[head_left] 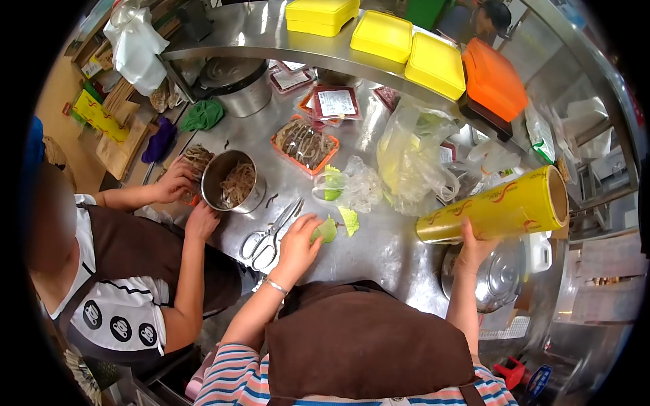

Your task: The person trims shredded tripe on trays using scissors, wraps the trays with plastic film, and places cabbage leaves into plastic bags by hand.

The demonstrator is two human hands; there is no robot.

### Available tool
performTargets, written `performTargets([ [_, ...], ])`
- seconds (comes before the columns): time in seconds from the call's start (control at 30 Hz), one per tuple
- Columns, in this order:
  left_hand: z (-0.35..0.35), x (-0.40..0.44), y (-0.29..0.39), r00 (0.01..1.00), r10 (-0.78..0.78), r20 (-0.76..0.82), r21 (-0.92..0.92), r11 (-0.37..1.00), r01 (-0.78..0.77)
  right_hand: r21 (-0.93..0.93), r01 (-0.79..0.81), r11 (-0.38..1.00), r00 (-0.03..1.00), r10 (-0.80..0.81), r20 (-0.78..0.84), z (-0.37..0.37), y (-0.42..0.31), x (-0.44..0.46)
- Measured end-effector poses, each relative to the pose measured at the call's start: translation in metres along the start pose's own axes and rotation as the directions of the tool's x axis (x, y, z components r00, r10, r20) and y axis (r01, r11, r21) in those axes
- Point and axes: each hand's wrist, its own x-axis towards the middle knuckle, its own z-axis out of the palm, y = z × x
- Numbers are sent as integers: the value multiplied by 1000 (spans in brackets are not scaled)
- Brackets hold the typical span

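Observation:
My right hand (474, 249) grips a large yellow roll of cling film (497, 206) from below, tilted up at its right end. Over the steel table, my left hand (299, 245) has its fingers stretched out beside a torn green leaf piece (328, 231); I cannot tell whether they touch. A second leaf scrap (349, 220) lies just to the right. Left of that hand rest metal scissors (268, 238), blades pointing away. Beyond is a film-covered orange tray (305, 145) of brownish strips.
At left, a co-worker's hands (177, 181) are beside a steel pot (252, 196) of brown shreds. Clear plastic bags (413, 159) and packaged meat trays (336, 103) lie farther back. Yellow boxes (435, 64) line the raised shelf. A glass lid (500, 281) sits below the roll.

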Motion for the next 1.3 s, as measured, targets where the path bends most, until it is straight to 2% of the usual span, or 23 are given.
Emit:
performTargets([
  [0.17, 18, 57, 21, 997, 48, -63, 93, 995, -42, -35, 7, 999, 1000, -6, 26, -5, 7, -1],
  [0.23, 30, 82, 22, 972, 218, -86, 277, 943, -186, -73, 10, 997, 999, -7, 43, 1, -2, -6],
  [0.27, 40, 92, 14, 972, 218, -90, 275, 943, -186, -110, 16, 994, 998, -10, 58, 2, -5, -6],
  [0.33, 62, 109, -6, 953, 242, 182, 447, 843, -300, -134, -14, 991, 999, 20, 50, -3, -4, -8],
  [0.37, 62, 116, -10, 954, 241, 178, 447, 844, -297, -157, -49, 986, 998, 56, 37, -8, -3, -11],
  [0.43, 58, 130, -18, 978, 101, 183, 337, 928, -159, -214, 10, 977, 996, 9, 89, -14, -23, -28],
  [0.47, 53, 136, -24, 978, 102, 185, 337, 928, -160, -270, 67, 961, 990, -30, 139, -20, -30, -38],
  [0.5, 47, 140, -30, 994, 106, -36, -1, 994, -106, -272, 63, 960, 990, -26, 136, -32, -28, -51],
  [0.53, 40, 142, -37, 970, 23, -243, -344, 933, -108, -315, 122, 941, 979, -62, 194, -46, -24, -66],
  [0.57, 22, 144, -35, 973, -34, -226, -417, 907, -65, -353, 182, 918, 962, -92, 258, -52, -21, -74],
  [0.63, -14, 139, -26, 976, -84, -199, -484, 875, -23, -365, 166, 916, 822, 76, 564, -44, -27, -74],
  [0.67, -26, 129, -24, 967, -181, -177, -590, 807, 43, -336, 196, 921, 762, 73, 644, -20, -30, -71],
  [0.73, -41, 102, -26, 941, -320, -110, -742, 656, 137, -321, 141, 937, 553, 194, 810, 22, -22, -65],
  [0.83, -51, 36, -24, 869, -494, -18, -815, 511, 274, -202, 499, 843, 224, 100, 969, 92, 12, -58],
  [0.9, -53, -10, -19, 834, -548, 63, -775, 500, 387, -98, 660, 745, 95, 47, 994, 136, 39, -57],
  [0.93, -41, -39, -42, 817, -563, 123, -780, 454, 430, -87, 656, 749, 77, 48, 996, 152, 44, -55],
  [1.0, -37, -71, -32, 790, -599, 129, -631, 565, 531, 34, 788, 614, -61, 24, 998, 179, 52, -53],
  [1.07, -24, -91, -31, 854, -520, -22, -475, 757, 448, 75, 720, 689, -154, 53, 987, 196, 64, -49],
  [1.1, -25, -98, -25, 839, -544, -8, -301, 801, 517, 86, 650, 755, -226, 83, 971, 200, 71, -51],
  [1.13, -17, -103, -24, 828, -561, -20, -308, 791, 528, 105, 646, 756, -249, 78, 965, 199, 79, -59],
  [1.2, 1, -108, -26, 834, -509, -214, -272, 851, 450, -123, 410, 904, -221, 229, 948, 192, 92, -76],
  [1.23, 8, -107, -26, 823, -546, -156, -277, 824, 494, -115, 412, 904, -234, 227, 945, 185, 96, -87],
  [1.3, 30, -92, -31, 839, -487, -244, -194, 872, 450, -25, 382, 924, 106, -17, 994, 171, 90, -113],
])
